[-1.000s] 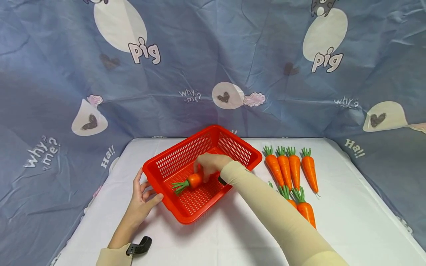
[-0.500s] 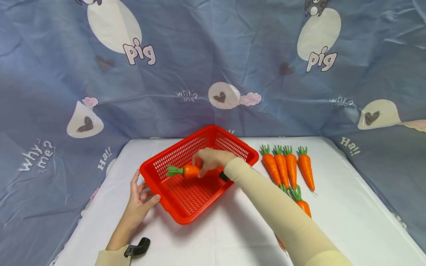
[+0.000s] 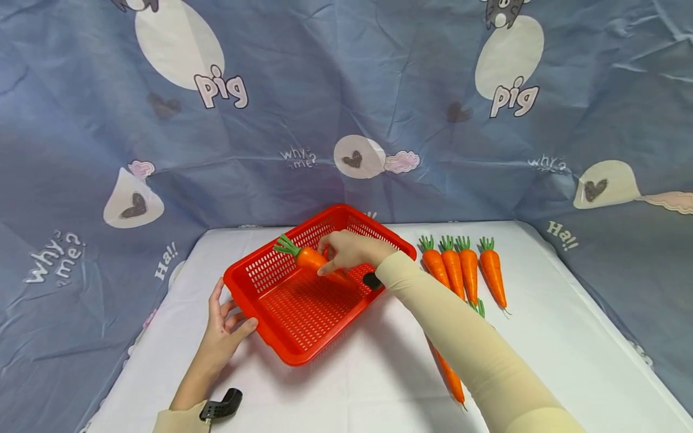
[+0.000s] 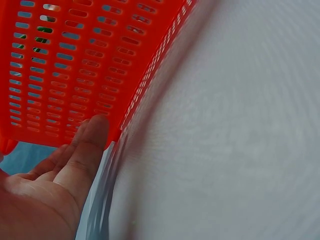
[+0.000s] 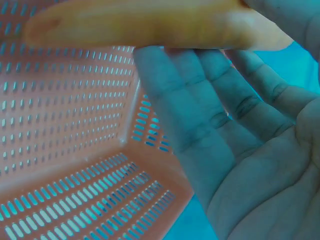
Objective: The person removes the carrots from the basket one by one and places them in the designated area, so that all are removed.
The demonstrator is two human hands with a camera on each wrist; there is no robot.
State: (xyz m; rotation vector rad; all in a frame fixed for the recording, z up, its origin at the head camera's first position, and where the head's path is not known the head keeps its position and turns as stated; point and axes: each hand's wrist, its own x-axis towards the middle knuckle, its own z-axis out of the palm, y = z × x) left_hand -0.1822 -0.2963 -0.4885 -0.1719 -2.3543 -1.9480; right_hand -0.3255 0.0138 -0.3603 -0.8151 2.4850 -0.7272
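My right hand (image 3: 352,249) pinches an orange carrot (image 3: 310,258) with a green top, inside the red plastic basket (image 3: 295,359). The carrot slants, its leafy end raised toward the basket's back left wall. In the right wrist view the carrot (image 5: 135,25) lies across the fingertips, clear of the perforated wall below it. At the basket's left end my left hand (image 3: 219,331) holds the rim, thumb by the near side. The left wrist view has its fingers (image 4: 85,155) against the slotted outer wall (image 4: 75,65).
Several carrots (image 3: 491,270) stand in a row on the white table (image 3: 563,355) right of the basket. Another carrot (image 3: 449,373) lies nearer, partly hidden by my right sleeve (image 3: 460,343). A blue printed cloth (image 3: 303,108) hangs behind the table.
My right hand has lifted the carrot from the basket's floor, and its leafy end has swung up toward the back wall. The left hand keeps its place on the rim.
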